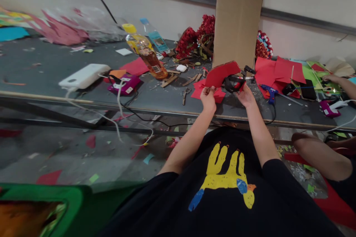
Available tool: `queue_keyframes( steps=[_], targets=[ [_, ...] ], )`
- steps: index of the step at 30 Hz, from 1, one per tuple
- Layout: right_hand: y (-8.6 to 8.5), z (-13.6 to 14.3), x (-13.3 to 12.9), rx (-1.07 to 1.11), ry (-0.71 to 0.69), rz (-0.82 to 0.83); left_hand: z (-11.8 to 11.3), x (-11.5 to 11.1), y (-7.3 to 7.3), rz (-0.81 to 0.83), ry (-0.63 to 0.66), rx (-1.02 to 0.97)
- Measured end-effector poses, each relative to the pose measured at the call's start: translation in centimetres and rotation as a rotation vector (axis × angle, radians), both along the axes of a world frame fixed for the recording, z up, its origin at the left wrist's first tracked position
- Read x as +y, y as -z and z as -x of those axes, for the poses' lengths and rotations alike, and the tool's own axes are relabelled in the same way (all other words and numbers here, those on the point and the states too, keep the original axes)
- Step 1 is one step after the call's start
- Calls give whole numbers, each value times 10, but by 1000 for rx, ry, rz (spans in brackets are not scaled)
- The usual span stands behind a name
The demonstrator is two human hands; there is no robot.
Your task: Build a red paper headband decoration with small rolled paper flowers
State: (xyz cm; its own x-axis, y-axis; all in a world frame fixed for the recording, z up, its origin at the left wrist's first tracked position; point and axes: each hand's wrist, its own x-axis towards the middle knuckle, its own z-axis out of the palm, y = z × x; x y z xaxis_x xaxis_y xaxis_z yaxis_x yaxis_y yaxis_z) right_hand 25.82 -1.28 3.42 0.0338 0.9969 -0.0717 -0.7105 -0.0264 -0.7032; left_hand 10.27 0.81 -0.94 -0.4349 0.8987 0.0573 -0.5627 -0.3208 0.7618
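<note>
Black shirt [178,200], table edge [167,114], red piece [222,75] in hands [208,97] [246,96] (open gap between)

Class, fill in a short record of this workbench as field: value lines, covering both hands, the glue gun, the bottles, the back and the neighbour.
Left hand: grips the lower edge of a curved red piece
Right hand: at the black straps; exact grip unclear
Glue gun: blue, right of both hands
Bottles: yellow-capped bottle, blue-capped bottle
Back: upright cardboard sheet
Neighbour: co-worker's hand, far right
</note>
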Motion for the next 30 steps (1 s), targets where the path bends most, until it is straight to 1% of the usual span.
queue_keyframes(
  steps=[3,9,15,19,25,30],
  targets=[
    [0,1,1,-19,11,-6,0,1,1,-11,-8,-36],
    [2,1,2,-39,-10,-19,-1,-2,-2,29,-13,-22],
    [8,-3,5,-62,-38,-35,0,-4,-4,15,6,-45],
    [13,-5,8,-37,-53,-20,0,-3,-3,25,13,-73],
    [15,-5,9,-28,-37,-28,0,-3,-2,-22,62,-48],
    [16,-5,10,-22,-53,-10,0,-5,-3,-21,51,-52]
  ],
)
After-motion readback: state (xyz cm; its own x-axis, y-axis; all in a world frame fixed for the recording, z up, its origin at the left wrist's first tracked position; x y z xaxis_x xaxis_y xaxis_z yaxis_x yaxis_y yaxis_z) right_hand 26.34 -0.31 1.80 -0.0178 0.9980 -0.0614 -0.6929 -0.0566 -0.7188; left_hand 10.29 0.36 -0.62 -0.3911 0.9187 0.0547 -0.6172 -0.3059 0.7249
